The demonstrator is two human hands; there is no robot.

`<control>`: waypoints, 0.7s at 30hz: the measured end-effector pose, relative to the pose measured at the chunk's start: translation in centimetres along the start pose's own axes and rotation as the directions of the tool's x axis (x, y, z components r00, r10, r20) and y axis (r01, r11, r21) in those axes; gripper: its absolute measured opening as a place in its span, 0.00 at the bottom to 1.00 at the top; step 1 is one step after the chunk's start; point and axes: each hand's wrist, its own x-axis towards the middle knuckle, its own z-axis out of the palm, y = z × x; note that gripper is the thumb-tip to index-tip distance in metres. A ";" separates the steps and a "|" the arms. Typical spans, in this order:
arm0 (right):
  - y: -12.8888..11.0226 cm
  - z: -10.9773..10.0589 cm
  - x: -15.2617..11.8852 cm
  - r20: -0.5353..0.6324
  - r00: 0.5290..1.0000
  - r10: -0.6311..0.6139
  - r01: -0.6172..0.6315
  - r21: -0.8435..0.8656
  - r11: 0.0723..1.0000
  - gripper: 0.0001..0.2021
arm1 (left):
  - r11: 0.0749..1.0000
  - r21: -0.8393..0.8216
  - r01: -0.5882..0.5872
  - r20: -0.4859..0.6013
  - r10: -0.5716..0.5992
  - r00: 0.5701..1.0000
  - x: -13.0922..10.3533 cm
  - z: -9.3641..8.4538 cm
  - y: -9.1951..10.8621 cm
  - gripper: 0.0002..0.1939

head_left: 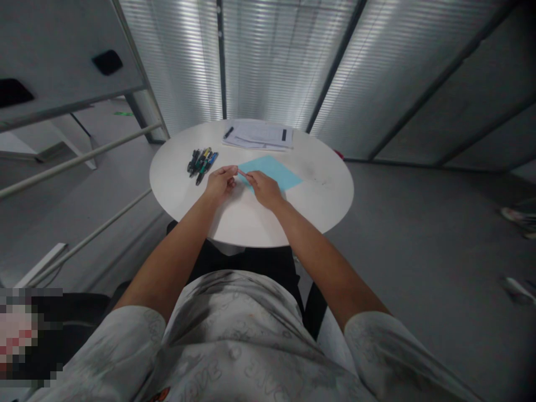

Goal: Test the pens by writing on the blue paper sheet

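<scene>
Between my two hands, over the near left edge of a light blue sheet (274,170), is a small thin reddish item (242,173). My left hand (221,181) pinches its left end, fingers curled. The fingertips of my right hand (264,187) are closed at its other end. What the item is cannot be made out. The blue sheet lies flat on a round white table (330,192), partly under my right hand. A pile of pens (203,162) lies just to the left of my left hand.
A stack of white papers (259,135) with dark markings or small items on it lies at the table's far side. Metal rails (104,146) run along the left. Blinds (272,61) hang behind the table. Shoes (519,216) show on the floor at far right.
</scene>
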 end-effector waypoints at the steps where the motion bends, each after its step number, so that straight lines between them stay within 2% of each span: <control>1: 0.1 0.1 0.0 0.016 1.000 -0.005 0.005 0.019 1.000 0.16 | 1.000 -0.002 0.001 0.002 -0.001 1.000 0.0 0.0 0.0 0.05; 3: 0.2 0.2 0.0 0.021 1.000 0.013 -0.014 0.056 0.998 0.15 | 1.000 -0.012 0.002 0.001 -0.002 1.000 0.1 0.0 -0.1 0.06; 6: 0.6 0.4 0.0 -0.035 0.997 0.064 -0.060 0.099 0.993 0.11 | 0.999 -0.039 -0.005 -0.032 0.004 0.999 0.1 0.0 0.0 0.07; 10: 0.9 0.5 0.2 -0.073 0.995 0.069 -0.060 0.121 0.991 0.09 | 0.999 -0.041 0.007 -0.064 -0.010 0.998 0.0 0.1 0.2 0.07; 17: 1.2 0.5 0.1 0.011 1.000 0.019 -0.021 0.233 0.972 0.15 | 0.999 -0.048 0.000 -0.018 0.000 1.000 0.0 -0.1 0.1 0.07; 21: 1.6 0.9 0.2 -0.032 0.999 0.027 -0.015 0.329 0.944 0.15 | 0.999 -0.041 0.008 -0.008 -0.008 1.000 0.0 -0.2 0.2 0.09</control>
